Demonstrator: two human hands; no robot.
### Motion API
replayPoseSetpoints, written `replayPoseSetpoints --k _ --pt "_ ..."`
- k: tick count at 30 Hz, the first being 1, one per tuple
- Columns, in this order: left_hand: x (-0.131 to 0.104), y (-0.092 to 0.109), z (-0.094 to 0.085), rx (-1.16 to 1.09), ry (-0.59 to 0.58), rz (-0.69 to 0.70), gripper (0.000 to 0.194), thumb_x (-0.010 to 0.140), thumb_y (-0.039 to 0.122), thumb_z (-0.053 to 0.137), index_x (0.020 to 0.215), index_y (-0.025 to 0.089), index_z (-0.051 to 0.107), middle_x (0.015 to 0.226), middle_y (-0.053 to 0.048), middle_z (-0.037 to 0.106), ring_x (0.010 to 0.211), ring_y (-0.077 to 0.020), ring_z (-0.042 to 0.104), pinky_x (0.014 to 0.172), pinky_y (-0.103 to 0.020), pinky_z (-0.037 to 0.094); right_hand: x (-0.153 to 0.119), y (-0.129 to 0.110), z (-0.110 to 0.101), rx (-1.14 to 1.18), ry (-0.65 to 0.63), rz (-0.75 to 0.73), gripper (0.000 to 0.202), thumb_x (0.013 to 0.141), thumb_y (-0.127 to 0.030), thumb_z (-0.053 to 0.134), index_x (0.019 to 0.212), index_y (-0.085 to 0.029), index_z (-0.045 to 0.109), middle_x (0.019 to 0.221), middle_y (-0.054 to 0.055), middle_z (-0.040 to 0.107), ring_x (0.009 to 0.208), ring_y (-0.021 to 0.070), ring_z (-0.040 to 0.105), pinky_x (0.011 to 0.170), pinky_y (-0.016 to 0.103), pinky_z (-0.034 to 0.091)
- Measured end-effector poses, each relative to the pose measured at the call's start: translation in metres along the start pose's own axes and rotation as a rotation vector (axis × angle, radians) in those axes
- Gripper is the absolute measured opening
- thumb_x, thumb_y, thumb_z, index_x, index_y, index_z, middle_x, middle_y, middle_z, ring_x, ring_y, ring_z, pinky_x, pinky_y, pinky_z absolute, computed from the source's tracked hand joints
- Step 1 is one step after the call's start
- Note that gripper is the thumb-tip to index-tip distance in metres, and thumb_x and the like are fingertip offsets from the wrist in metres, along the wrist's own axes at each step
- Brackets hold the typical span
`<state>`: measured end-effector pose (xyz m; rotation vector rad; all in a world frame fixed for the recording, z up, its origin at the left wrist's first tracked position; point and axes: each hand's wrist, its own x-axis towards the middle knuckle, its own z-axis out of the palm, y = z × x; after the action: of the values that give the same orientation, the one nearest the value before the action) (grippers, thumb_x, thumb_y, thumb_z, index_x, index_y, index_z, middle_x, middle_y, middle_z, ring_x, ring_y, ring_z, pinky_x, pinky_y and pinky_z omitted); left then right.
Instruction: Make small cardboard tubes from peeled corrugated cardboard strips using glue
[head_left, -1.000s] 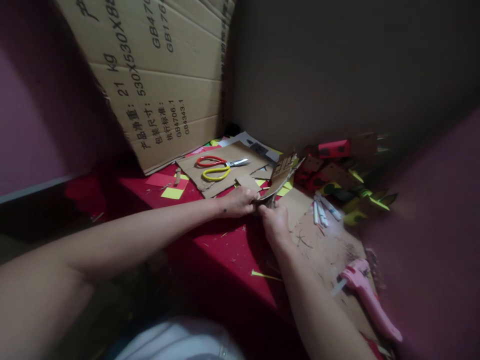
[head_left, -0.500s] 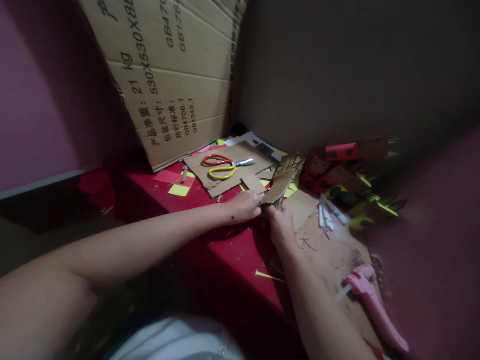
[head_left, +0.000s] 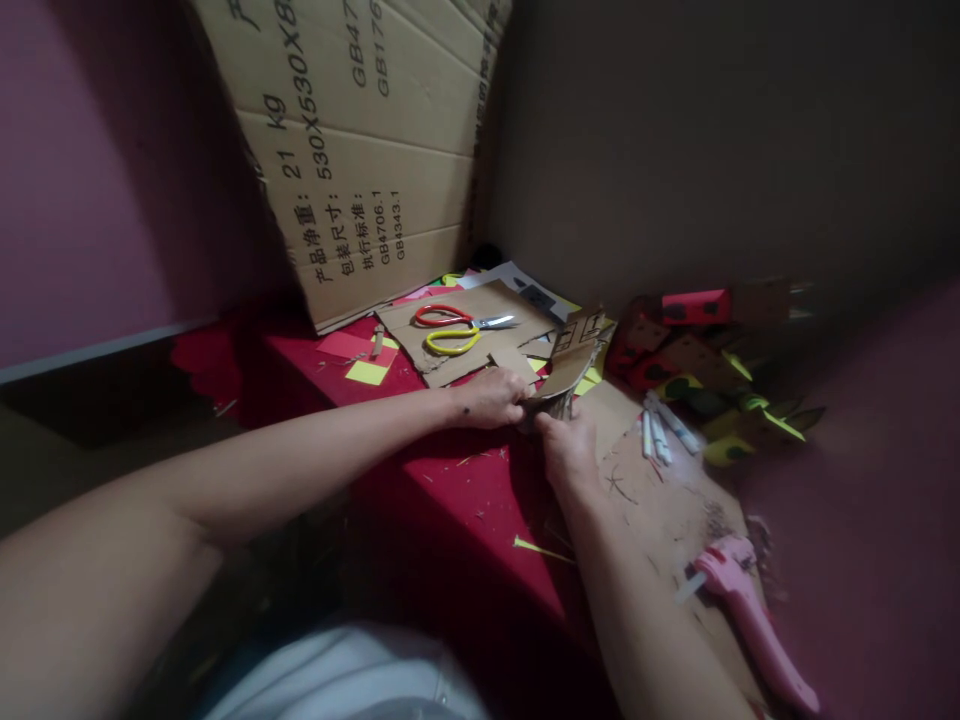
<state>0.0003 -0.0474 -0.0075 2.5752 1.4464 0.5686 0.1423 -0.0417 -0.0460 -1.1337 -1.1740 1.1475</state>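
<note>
Both hands grip a bent piece of cardboard (head_left: 568, 368) printed with black marks, held up over the near part of the table. My left hand (head_left: 496, 397) is closed on its left edge. Lower down and to the right, my right hand (head_left: 568, 440) pinches its near edge, the fingertips partly hidden. Beyond my left hand, scissors (head_left: 452, 343) with one red and one yellow handle lie on a flat cardboard sheet (head_left: 420, 355). A small cardboard scrap (head_left: 510, 362) sits between that sheet and the held piece.
A large printed cardboard panel (head_left: 375, 150) leans at the back left. Markers (head_left: 660, 432) and a pink glue gun (head_left: 750, 610) lie on cardboard to the right, near red and yellow cardboard pieces (head_left: 694, 370). Yellow paper (head_left: 367, 373) lies on the red tablecloth (head_left: 465, 500).
The whole view has shifted slightly, so the panel and scissors appear a little farther right. The held cardboard tips slightly, and both hands keep their grip.
</note>
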Motion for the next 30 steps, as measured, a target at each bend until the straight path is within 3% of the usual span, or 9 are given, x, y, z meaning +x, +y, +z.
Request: replayPoseSetpoints --k 5,9,14,19,30 --pt "-0.001 0.0 -0.001 -0.008 -0.023 0.007 0.013 0.071 0.018 0.052 0.071 0.016 0.065 0.066 -0.001 0.065 0.064 -0.0149 0.058 0.058 -0.021 0.038 -0.005 -0.006 0.004 0.033 -0.026 0.015 0.017 0.047 -0.012 0.058 0.064 -0.014 0.06 0.054 -0.004 0.06 0.048 0.0119 0.053 0.048 0.023 0.045" --pt "-0.003 0.009 0.005 0.017 -0.011 -0.059 0.017 0.073 0.014 0.049 0.081 0.015 0.065 0.082 -0.006 0.067 0.076 -0.0176 0.061 0.063 -0.023 0.042 -0.011 -0.012 0.008 0.053 -0.053 0.051 0.017 0.05 -0.017 0.059 0.067 -0.015 0.059 0.053 -0.004 0.06 0.047 0.0122 0.054 0.048 0.025 0.047" --pt "-0.009 0.023 0.011 0.06 0.0 -0.154 0.02 0.077 0.017 0.047 0.09 0.011 0.062 0.089 -0.011 0.066 0.079 -0.0224 0.063 0.063 -0.027 0.045 -0.012 -0.014 0.006 -0.021 -0.067 0.092 0.009 0.049 -0.014 0.058 0.057 -0.018 0.055 0.037 -0.006 0.053 0.033 0.0124 0.047 0.033 0.023 0.038" --pt "-0.01 0.023 0.009 0.098 -0.01 -0.109 0.018 0.078 0.014 0.046 0.085 0.013 0.063 0.09 -0.011 0.067 0.084 -0.0235 0.063 0.068 -0.029 0.046 -0.008 -0.011 0.004 -0.047 -0.058 0.11 0.008 0.047 -0.014 0.057 0.054 -0.018 0.055 0.036 -0.005 0.053 0.031 0.013 0.048 0.03 0.023 0.039" --pt "-0.003 0.007 0.001 0.083 -0.029 -0.009 0.015 0.073 0.019 0.052 0.078 0.014 0.065 0.077 -0.008 0.068 0.073 -0.0208 0.061 0.062 -0.026 0.041 -0.006 -0.011 0.007 -0.047 0.018 0.113 0.009 0.046 -0.011 0.054 0.053 -0.017 0.054 0.032 -0.005 0.05 0.026 0.0121 0.044 0.022 0.021 0.035"
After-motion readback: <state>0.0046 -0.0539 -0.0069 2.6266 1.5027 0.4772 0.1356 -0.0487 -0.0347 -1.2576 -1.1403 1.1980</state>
